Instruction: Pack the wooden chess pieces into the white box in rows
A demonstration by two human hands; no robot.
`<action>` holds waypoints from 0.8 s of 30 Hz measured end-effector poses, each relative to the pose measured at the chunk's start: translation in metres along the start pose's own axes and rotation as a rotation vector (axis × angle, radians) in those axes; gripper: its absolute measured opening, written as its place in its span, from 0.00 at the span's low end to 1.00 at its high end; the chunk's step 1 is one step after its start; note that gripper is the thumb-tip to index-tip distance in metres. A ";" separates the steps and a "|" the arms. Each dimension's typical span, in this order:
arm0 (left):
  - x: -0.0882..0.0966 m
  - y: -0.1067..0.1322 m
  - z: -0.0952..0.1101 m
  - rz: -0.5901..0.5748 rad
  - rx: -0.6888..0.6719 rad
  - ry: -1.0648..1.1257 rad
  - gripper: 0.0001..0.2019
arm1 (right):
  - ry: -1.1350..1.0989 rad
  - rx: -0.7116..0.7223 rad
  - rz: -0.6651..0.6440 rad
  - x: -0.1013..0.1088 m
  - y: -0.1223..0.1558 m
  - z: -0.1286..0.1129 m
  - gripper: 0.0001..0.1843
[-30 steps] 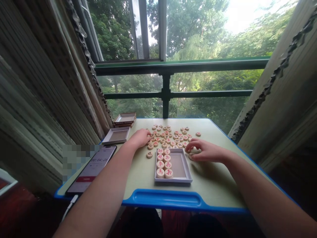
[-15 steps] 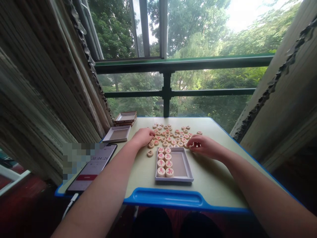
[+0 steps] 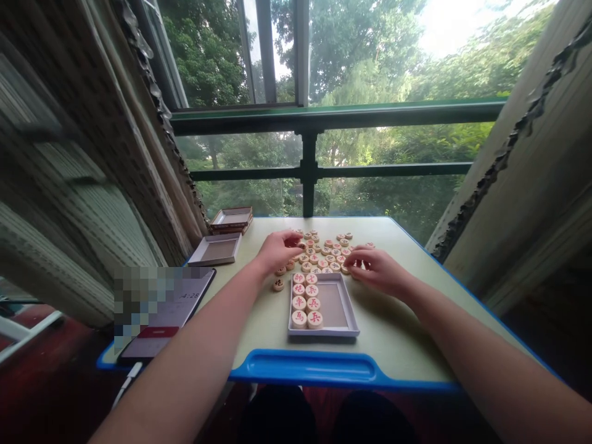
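My left hand reaches over the left side of a spread of wooden Chinese chess pieces. Its thumb and fingers are apart, with pieces close to their tips. At the right side of the spread, my right hand hovers low, its fingers loosely bent with gaps between them. I see nothing held in it. Nearer me lies a shallow white box, its left part filled by two columns of red-marked pieces. A black-marked piece lies apart, left of the box. Both hands hide some pieces.
At the table's left edge lies a phone with a white cable. Behind it are an empty white box lid and stacked brown-edged boxes. The table's blue front rim has a groove. Curtains flank the window.
My left hand has moved right and slightly away from me, over more pieces, and its fingers have spread. My right hand has shifted slightly left and up. The boxed pieces look the same.
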State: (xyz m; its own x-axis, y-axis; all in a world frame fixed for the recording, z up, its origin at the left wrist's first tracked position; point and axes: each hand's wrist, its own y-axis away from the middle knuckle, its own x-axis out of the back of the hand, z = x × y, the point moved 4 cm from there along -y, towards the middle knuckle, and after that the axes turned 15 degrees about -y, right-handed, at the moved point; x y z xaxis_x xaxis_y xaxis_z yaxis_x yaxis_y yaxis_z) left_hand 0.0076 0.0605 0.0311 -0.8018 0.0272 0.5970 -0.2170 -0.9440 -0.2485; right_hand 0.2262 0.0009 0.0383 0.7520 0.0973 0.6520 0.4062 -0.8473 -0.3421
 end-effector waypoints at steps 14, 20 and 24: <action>-0.026 0.023 0.039 -0.265 -0.016 0.395 0.15 | -0.057 0.245 0.215 -0.020 0.004 -0.024 0.11; -0.026 0.024 0.036 -0.277 0.007 0.377 0.16 | -0.030 0.222 0.221 -0.020 0.004 -0.020 0.09; -0.026 0.025 0.040 -0.290 -0.021 0.357 0.16 | -0.038 0.226 0.207 -0.021 0.004 -0.024 0.11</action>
State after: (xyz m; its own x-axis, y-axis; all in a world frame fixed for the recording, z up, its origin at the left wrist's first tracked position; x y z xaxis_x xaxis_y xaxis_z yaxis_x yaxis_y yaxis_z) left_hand 0.0450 0.0230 0.0397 -0.8470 0.4044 0.3451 -0.4691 -0.8739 -0.1273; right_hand 0.1996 -0.0167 0.0396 0.8479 -0.0421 0.5285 0.3446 -0.7138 -0.6097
